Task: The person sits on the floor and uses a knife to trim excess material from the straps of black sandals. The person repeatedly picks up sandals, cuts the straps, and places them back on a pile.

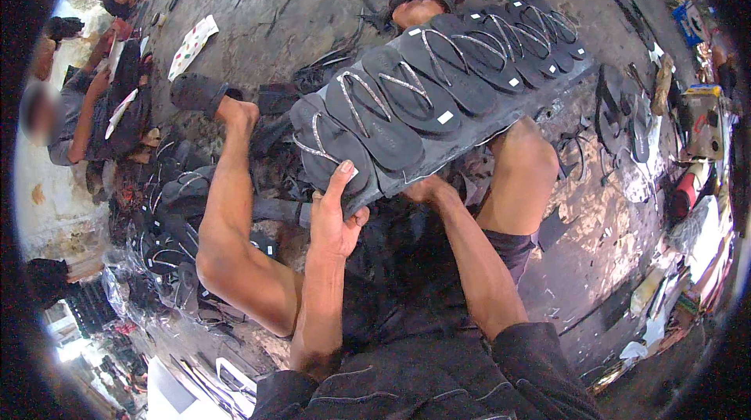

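Observation:
A long grey board (501,119) slants across my lap, bearing a row of several black flip-flops with glittery straps and small white labels. My left hand (338,220) is closed on the nearest flip-flop (332,150) at the board's left end. Its thumb presses on top of the sole, by a white label, and the other fingers curl below. My right hand (426,188) is closed at the near edge of the board, its fingertips hidden underneath. Beside the nearest flip-flop, another flip-flop (383,134) lies close against it.
More flip-flops (188,185) and plastic wrapping lie left of my leg. Loose sandals (610,99) and dark scraps cover the floor at right, near a cardboard box (704,127). A spotted sheet (193,46) lies ahead. Another person (98,107) sits at far left.

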`<act>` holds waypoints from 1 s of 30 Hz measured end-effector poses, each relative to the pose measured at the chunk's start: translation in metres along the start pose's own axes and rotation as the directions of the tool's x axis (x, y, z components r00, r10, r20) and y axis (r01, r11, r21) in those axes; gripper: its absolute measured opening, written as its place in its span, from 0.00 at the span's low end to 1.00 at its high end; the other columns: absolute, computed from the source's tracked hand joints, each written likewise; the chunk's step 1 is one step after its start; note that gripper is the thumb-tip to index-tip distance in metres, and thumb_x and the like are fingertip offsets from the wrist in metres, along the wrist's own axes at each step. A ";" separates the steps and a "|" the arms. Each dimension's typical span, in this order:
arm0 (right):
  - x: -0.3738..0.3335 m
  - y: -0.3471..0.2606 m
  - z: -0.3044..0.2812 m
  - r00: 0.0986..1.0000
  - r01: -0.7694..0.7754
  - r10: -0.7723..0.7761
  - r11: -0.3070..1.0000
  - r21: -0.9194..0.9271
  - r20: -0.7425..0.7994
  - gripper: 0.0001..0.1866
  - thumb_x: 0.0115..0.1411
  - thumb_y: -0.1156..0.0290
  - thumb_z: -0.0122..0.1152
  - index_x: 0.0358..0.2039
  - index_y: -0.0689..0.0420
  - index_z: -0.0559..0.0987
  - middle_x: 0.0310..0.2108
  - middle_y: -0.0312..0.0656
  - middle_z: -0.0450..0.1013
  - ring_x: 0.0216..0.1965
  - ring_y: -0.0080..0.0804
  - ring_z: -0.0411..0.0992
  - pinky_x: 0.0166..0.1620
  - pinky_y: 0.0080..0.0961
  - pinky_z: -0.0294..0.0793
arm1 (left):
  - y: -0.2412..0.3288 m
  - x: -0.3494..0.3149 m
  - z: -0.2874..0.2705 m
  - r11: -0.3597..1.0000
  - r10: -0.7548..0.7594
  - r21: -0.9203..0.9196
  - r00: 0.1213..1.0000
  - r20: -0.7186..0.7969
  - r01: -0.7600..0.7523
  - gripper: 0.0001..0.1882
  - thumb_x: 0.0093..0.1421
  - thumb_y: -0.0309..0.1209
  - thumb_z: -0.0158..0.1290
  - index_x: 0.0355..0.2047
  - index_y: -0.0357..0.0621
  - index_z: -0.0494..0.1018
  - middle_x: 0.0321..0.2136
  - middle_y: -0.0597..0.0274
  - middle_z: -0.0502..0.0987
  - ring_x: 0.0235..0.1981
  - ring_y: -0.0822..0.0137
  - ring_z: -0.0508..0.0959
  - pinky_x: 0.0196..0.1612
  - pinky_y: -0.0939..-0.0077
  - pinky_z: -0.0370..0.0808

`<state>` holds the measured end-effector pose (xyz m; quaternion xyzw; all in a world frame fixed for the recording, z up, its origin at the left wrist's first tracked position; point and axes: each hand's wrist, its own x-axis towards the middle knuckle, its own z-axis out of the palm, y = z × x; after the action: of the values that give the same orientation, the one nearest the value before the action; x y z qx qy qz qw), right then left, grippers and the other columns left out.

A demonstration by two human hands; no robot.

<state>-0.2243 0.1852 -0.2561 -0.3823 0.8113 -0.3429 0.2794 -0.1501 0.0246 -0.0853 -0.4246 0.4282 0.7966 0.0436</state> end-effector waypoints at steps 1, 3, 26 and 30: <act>0.006 0.001 0.003 1.000 0.002 -0.002 1.000 -0.008 0.013 0.26 0.67 0.62 0.57 0.62 0.60 0.72 0.61 0.53 0.68 0.64 0.52 0.63 0.67 0.43 0.60 | 0.000 0.001 -0.003 1.000 0.003 -0.031 1.000 0.010 -0.002 0.12 0.62 0.40 0.67 0.40 0.52 0.77 0.32 0.73 0.79 0.26 0.77 0.75 0.19 0.80 0.64; 0.022 -0.006 0.021 0.996 -0.052 0.055 0.998 0.033 -0.077 0.25 0.67 0.59 0.57 0.59 0.61 0.73 0.57 0.51 0.70 0.60 0.49 0.65 0.63 0.42 0.63 | -0.001 0.000 -0.008 0.996 0.011 -0.090 0.999 0.030 -0.008 0.14 0.61 0.41 0.68 0.37 0.49 0.77 0.30 0.69 0.79 0.27 0.75 0.77 0.18 0.78 0.65; -0.057 -0.264 -0.079 0.906 0.253 0.121 0.616 0.746 -0.407 0.15 0.63 0.65 0.72 0.44 0.62 0.84 0.29 0.36 0.81 0.31 0.17 0.74 0.37 0.21 0.75 | 0.020 -0.157 -0.093 0.402 0.661 0.627 0.685 0.306 -0.668 0.20 0.66 0.36 0.63 0.53 0.36 0.76 0.43 0.63 0.81 0.45 0.70 0.78 0.50 0.73 0.76; -0.076 -0.265 -0.051 0.837 0.248 0.037 0.864 0.439 -0.546 0.16 0.65 0.67 0.69 0.51 0.58 0.80 0.24 0.39 0.74 0.25 0.21 0.69 0.31 0.25 0.72 | 0.045 -0.144 -0.082 0.710 0.582 0.419 0.807 0.102 -0.565 0.24 0.68 0.43 0.60 0.52 0.34 0.76 0.42 0.59 0.81 0.44 0.64 0.81 0.49 0.67 0.77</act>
<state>-0.1048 0.1388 -0.0064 -0.2322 0.7186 -0.6464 0.1090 -0.0259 -0.0205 0.0237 -0.2651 0.7039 0.6477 -0.1214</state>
